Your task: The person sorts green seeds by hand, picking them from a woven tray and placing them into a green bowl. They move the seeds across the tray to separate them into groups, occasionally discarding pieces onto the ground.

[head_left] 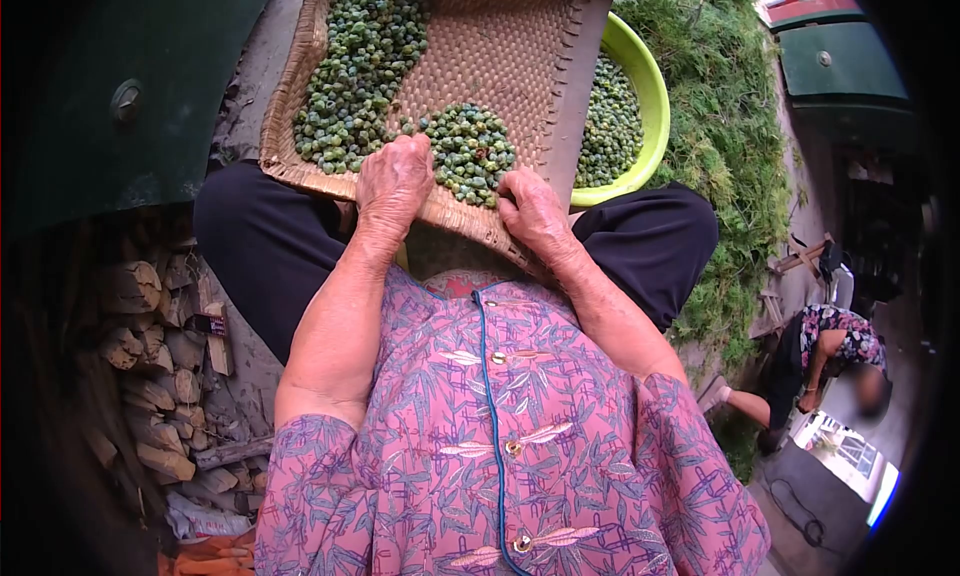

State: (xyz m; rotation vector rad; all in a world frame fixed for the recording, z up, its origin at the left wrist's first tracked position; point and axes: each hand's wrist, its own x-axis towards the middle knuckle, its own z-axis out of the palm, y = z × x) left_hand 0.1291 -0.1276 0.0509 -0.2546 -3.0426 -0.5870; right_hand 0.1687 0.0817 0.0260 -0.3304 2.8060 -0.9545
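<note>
A woven basket tray (490, 51) rests across my lap, holding small round green fruits (362, 71). A long heap lies along its left side, and a smaller heap (465, 154) sits near its front edge. Between the two heaps, my left hand (397, 179) is closed, its fingertips down among the fruits; what they pinch is hidden. My right hand (535, 209) has its fingers curled at the right edge of the smaller heap, by the tray's front rim. Whatever it holds cannot be made out.
A yellow-green basin (655, 106) with more green fruits stands beyond the tray's right edge. Cut green foliage (725, 146) covers the ground at right. Split firewood (165, 366) is stacked at left. Another person (825, 361) bends over at far right.
</note>
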